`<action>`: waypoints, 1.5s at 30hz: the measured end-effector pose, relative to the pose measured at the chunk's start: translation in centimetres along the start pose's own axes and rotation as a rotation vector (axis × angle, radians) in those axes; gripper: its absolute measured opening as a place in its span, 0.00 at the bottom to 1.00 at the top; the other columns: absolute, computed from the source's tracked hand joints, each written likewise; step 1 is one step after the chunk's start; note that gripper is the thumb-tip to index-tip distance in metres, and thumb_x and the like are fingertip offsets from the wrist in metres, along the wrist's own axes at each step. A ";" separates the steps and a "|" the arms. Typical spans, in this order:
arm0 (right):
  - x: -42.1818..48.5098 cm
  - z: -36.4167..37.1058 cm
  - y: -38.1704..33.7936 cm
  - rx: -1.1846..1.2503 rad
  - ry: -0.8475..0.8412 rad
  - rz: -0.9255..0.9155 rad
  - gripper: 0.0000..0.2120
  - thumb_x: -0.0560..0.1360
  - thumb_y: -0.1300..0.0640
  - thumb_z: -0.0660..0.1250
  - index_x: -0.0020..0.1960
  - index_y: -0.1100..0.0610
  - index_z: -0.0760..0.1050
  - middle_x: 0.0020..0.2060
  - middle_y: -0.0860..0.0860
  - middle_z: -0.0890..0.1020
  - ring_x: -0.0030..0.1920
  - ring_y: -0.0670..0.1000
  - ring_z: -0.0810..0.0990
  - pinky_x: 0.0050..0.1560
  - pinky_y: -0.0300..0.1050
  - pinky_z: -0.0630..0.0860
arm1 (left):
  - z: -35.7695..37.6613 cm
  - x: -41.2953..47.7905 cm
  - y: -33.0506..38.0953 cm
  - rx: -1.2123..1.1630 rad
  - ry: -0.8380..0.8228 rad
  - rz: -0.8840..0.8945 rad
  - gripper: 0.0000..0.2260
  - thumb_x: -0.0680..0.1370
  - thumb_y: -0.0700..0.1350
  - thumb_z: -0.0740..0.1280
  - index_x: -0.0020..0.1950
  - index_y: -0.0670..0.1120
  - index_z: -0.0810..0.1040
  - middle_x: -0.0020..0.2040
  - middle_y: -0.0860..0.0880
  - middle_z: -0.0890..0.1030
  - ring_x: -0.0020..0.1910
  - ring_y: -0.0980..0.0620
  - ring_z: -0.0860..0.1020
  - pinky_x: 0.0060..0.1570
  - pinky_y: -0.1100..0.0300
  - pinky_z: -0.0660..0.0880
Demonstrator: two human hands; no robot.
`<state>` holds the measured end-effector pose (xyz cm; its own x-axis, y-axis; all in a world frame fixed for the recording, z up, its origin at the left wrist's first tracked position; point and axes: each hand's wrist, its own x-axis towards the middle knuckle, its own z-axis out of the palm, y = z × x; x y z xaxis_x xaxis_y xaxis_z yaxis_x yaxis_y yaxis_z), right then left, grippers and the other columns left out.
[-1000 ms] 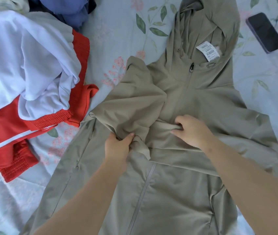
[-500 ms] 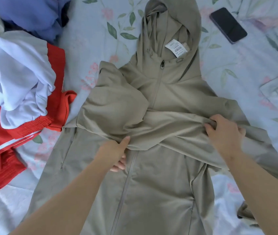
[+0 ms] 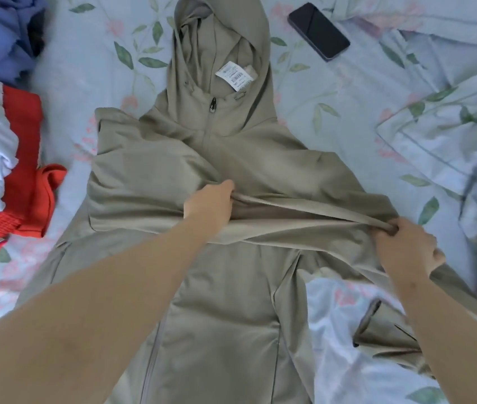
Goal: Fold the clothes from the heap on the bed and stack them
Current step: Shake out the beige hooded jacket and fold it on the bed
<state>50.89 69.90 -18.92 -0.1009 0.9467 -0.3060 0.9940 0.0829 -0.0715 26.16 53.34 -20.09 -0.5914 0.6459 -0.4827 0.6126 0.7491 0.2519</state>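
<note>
Surface: bed, pale blue sheet with leaf-and-flower print.
Centre: khaki hooded jacket, zip side up, hood toward the far edge.
Left edge: heap of red, white and blue garments.
Far right: dark phone, lying flat.
Right edge: rumpled bedding, matching print.

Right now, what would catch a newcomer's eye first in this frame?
A khaki hooded zip jacket lies centre frame, one sleeve pulled taut across its chest between the left hand and right hand. A heap of red and white clothes sits at the left edge; a black phone lies upper right.
</note>
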 end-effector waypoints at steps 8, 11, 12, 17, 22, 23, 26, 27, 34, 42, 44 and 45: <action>0.9 -0.7 4.3 0.215 -0.063 0.224 0.27 0.72 0.52 0.68 0.69 0.53 0.65 0.66 0.59 0.71 0.66 0.63 0.66 0.64 0.58 0.62 | 1.7 -0.5 3.6 -0.197 0.221 -0.009 0.29 0.78 0.49 0.62 0.76 0.53 0.52 0.71 0.45 0.64 0.66 0.41 0.66 0.60 0.46 0.67; 0.9 -0.3 5.7 0.334 -0.063 0.381 0.31 0.72 0.51 0.70 0.70 0.57 0.62 0.65 0.61 0.70 0.65 0.64 0.67 0.63 0.59 0.65 | 3.5 -1.0 5.0 0.017 0.006 0.095 0.35 0.78 0.57 0.61 0.77 0.56 0.41 0.77 0.48 0.53 0.75 0.41 0.53 0.69 0.42 0.58; 1.0 -0.1 6.1 0.402 -0.062 0.413 0.27 0.72 0.51 0.70 0.66 0.60 0.66 0.60 0.62 0.74 0.61 0.64 0.71 0.60 0.58 0.67 | 4.1 -1.0 5.2 0.114 -0.066 0.087 0.36 0.78 0.58 0.60 0.77 0.56 0.39 0.77 0.48 0.50 0.76 0.42 0.48 0.70 0.41 0.55; 1.4 -0.3 7.1 0.675 -0.081 0.391 0.09 0.75 0.54 0.66 0.42 0.60 0.73 0.33 0.52 0.74 0.38 0.55 0.72 0.43 0.46 0.68 | 5.0 -2.1 7.4 -0.002 0.278 0.078 0.15 0.76 0.47 0.65 0.58 0.41 0.68 0.56 0.43 0.71 0.58 0.42 0.69 0.54 0.54 0.65; 1.8 0.3 6.2 0.827 -0.183 0.432 0.23 0.71 0.53 0.72 0.61 0.58 0.68 0.55 0.55 0.71 0.52 0.57 0.72 0.51 0.47 0.70 | 5.4 -1.9 8.9 -0.127 0.106 0.117 0.15 0.76 0.52 0.67 0.59 0.48 0.71 0.60 0.47 0.69 0.58 0.43 0.68 0.55 0.52 0.69; 1.8 0.6 6.1 0.833 -0.178 0.457 0.29 0.71 0.54 0.73 0.67 0.60 0.64 0.60 0.56 0.71 0.56 0.58 0.72 0.55 0.48 0.70 | 5.4 -1.6 9.0 -0.148 0.103 0.128 0.18 0.76 0.53 0.67 0.64 0.51 0.70 0.63 0.48 0.67 0.59 0.43 0.67 0.56 0.51 0.69; 2.0 1.0 6.2 0.909 -0.164 0.470 0.15 0.71 0.57 0.72 0.53 0.64 0.73 0.45 0.56 0.78 0.50 0.59 0.76 0.50 0.48 0.73 | 5.3 -0.7 9.0 -0.133 0.071 0.166 0.27 0.75 0.54 0.68 0.72 0.59 0.61 0.71 0.51 0.60 0.63 0.43 0.65 0.56 0.51 0.70; 2.1 0.7 6.3 0.934 -0.150 0.470 0.11 0.72 0.55 0.71 0.45 0.63 0.74 0.39 0.54 0.77 0.47 0.58 0.76 0.47 0.47 0.73 | 5.2 -0.4 8.9 -0.109 0.059 0.169 0.30 0.75 0.55 0.68 0.73 0.61 0.58 0.73 0.52 0.57 0.64 0.43 0.64 0.56 0.51 0.70; 1.9 -2.5 6.6 1.124 -0.068 0.484 0.10 0.77 0.53 0.64 0.43 0.60 0.76 0.37 0.48 0.74 0.44 0.52 0.73 0.48 0.56 0.78 | 5.8 -1.2 8.3 0.068 0.001 0.218 0.36 0.74 0.54 0.68 0.76 0.60 0.50 0.76 0.51 0.52 0.64 0.42 0.64 0.58 0.49 0.71; -2.6 -5.9 -5.7 1.638 -0.359 0.133 0.08 0.79 0.62 0.62 0.46 0.55 0.78 0.39 0.50 0.82 0.42 0.49 0.80 0.49 0.46 0.76 | 0.6 -1.5 6.3 -1.430 -0.137 -0.358 0.11 0.81 0.53 0.58 0.60 0.52 0.72 0.47 0.52 0.80 0.44 0.54 0.79 0.42 0.58 0.73; -5.0 -5.8 -10.3 1.665 -0.515 -0.035 0.08 0.79 0.63 0.61 0.47 0.55 0.77 0.37 0.49 0.81 0.40 0.47 0.78 0.46 0.43 0.75 | -1.0 -1.4 3.8 -1.663 -0.117 -0.462 0.17 0.80 0.61 0.53 0.56 0.52 0.74 0.48 0.50 0.82 0.45 0.52 0.81 0.42 0.55 0.73; -6.1 -5.6 -12.2 1.620 -0.639 -0.111 0.07 0.79 0.62 0.61 0.48 0.53 0.76 0.35 0.47 0.80 0.36 0.45 0.77 0.42 0.41 0.75 | -1.7 -1.4 2.2 -1.739 -0.088 -0.488 0.21 0.79 0.64 0.51 0.56 0.52 0.75 0.49 0.48 0.82 0.46 0.51 0.82 0.43 0.54 0.74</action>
<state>39.64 64.85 -10.83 -0.5555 0.6644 -0.5000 -0.0220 -0.6129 -0.7898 27.49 54.36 -17.46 -0.4686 0.3790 -0.7979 -0.8134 0.1673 0.5572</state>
